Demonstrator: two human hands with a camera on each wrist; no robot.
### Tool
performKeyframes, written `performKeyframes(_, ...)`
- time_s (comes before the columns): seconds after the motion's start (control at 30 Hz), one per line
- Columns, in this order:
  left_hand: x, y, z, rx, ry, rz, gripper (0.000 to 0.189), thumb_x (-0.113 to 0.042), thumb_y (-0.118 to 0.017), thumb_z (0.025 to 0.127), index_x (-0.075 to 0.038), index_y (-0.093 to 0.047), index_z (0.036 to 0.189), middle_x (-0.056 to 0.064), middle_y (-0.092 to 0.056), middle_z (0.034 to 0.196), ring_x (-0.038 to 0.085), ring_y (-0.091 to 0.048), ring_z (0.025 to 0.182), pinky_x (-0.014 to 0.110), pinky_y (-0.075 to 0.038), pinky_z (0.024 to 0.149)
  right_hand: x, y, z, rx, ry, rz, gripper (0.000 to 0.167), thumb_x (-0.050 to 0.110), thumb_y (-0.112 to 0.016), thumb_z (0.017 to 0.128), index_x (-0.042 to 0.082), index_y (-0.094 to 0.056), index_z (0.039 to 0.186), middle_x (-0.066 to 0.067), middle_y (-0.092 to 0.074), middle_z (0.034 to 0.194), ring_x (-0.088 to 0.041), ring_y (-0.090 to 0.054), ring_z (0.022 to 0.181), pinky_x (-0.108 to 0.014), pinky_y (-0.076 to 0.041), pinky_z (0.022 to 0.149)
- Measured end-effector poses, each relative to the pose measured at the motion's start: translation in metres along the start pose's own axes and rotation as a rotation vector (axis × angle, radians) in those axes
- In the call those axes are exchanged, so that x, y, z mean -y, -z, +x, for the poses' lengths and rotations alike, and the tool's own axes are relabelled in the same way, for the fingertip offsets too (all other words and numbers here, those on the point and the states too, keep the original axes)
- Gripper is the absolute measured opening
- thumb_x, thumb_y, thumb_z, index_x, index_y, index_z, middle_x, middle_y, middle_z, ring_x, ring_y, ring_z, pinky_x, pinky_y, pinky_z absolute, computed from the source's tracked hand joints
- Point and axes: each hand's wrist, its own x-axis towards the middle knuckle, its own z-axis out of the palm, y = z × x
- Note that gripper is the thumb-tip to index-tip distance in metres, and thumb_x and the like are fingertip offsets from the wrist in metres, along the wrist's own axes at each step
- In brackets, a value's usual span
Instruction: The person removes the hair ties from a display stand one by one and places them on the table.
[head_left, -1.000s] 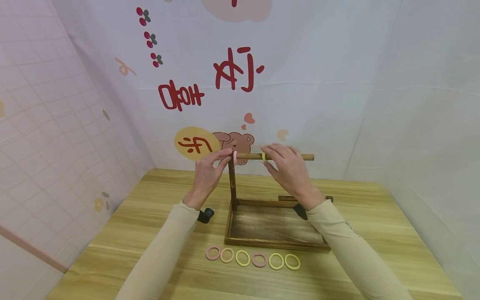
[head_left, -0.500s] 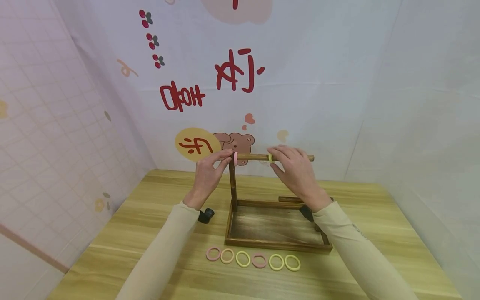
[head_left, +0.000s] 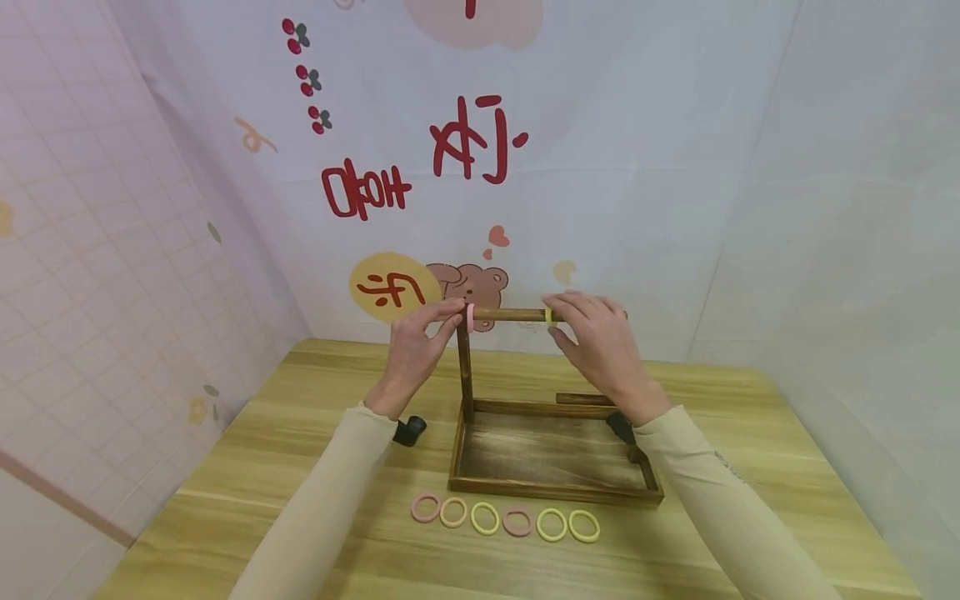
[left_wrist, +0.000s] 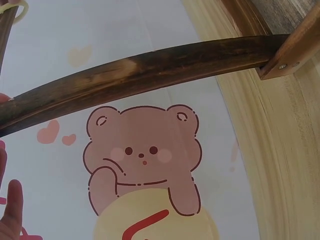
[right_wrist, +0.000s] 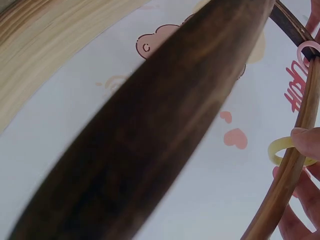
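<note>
A dark wooden stand (head_left: 466, 375) has an upright post and a horizontal bar (head_left: 510, 315) at its top. My left hand (head_left: 415, 354) pinches the corner where post and bar meet, beside a pink ring (head_left: 470, 317) threaded on the bar. In the left wrist view its fingers (left_wrist: 12, 207) show only at the left edge. Farther right along the bar, my right hand (head_left: 598, 346) pinches a yellow ring (right_wrist: 275, 151) between thumb and fingers. That ring still encircles the bar, whose free end is mostly hidden behind the right hand.
The stand's base is a shallow tray (head_left: 555, 487). A lower, shorter bar (head_left: 583, 399) shows behind the right forearm. In front of the tray lies a row of several pink, peach and yellow rings (head_left: 485, 518) on the wooden table (head_left: 300, 467). A printed cloth (head_left: 637, 208) hangs behind.
My right hand has slid the yellow ring rightward along the bar, toward its free end. The left hand and the pink ring have stayed in place.
</note>
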Motion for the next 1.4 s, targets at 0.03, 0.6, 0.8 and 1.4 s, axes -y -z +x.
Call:
performKeyframes(0.03, 0.000, 0.000, 0.000, 0.000, -0.004, 0.002, 0.023, -0.005, -0.079, 0.091, -0.002, -0.077, 0.114, 0.013, -0.077, 0.114, 0.029, -0.077, 0.094, 0.048, -0.059, 0.087, 0.000, 0.001, 0.000, 0.001, 0.000, -0.001, 0.051, 0.007, -0.087, 0.084, 0.007, -0.069, 0.132, -0.012, -0.071, 0.127, -0.035, -0.064, 0.121, -0.059, -0.048, 0.099)
performKeyframes(0.6, 0.000, -0.001, 0.005, 0.030, -0.024, 0.028, 0.021, -0.005, -0.078, 0.093, -0.003, -0.078, 0.113, 0.012, -0.078, 0.110, 0.028, -0.077, 0.091, 0.047, -0.060, 0.080, -0.016, 0.005, -0.006, 0.015, 0.003, 0.017, 0.052, 0.006, -0.086, 0.084, 0.005, -0.069, 0.133, -0.013, -0.070, 0.128, -0.035, -0.065, 0.117, -0.058, -0.049, 0.097)
performKeyframes(0.8, 0.004, -0.009, 0.010, 0.024, -0.038, 0.070, 0.021, -0.006, -0.079, 0.092, -0.003, -0.077, 0.113, 0.012, -0.078, 0.110, 0.028, -0.077, 0.090, 0.044, -0.059, 0.071, -0.033, 0.000, -0.005, -0.004, 0.013, 0.036, 0.053, 0.004, -0.087, 0.083, 0.005, -0.069, 0.132, -0.013, -0.071, 0.127, -0.035, -0.066, 0.115, -0.058, -0.050, 0.096)
performKeyframes(1.4, 0.014, -0.009, 0.012, 0.028, -0.026, 0.043, 0.022, -0.006, -0.077, 0.094, -0.001, -0.077, 0.115, 0.013, -0.077, 0.112, 0.029, -0.077, 0.092, 0.046, -0.060, 0.074, -0.040, 0.001, -0.008, -0.020, 0.017, 0.012, 0.053, 0.004, -0.088, 0.082, 0.003, -0.069, 0.131, -0.015, -0.071, 0.126, -0.036, -0.067, 0.113, -0.058, -0.050, 0.095)
